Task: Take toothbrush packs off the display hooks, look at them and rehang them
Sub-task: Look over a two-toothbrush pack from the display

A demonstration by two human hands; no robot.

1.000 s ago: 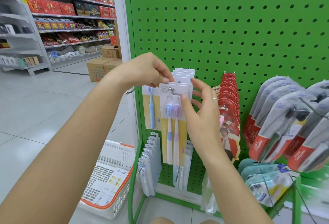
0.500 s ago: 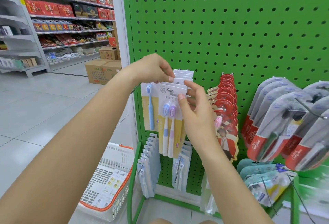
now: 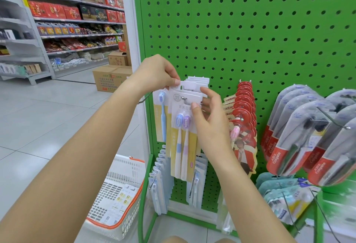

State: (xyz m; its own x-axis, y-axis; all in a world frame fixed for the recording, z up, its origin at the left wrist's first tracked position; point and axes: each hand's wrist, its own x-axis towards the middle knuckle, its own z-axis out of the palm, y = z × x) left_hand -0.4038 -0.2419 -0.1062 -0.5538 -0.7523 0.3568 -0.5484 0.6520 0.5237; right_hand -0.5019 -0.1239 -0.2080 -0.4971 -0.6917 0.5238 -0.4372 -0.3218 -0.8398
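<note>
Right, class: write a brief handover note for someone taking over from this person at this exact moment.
Left hand: pinches the top left corner of the front toothbrush pack.
Right hand: grips the pack's right edge, thumb on its face.
Hook: its tip shows through the pack's hanging slot.
Done: pack looks threaded onto the hook.
Left: slide it back against the packs behind, let go, then check the next one.

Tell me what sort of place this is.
Most likely a supermarket: toothbrush packs hang on a green pegboard, stocked shelves line the aisle, and a shopping basket sits on the floor.
</note>
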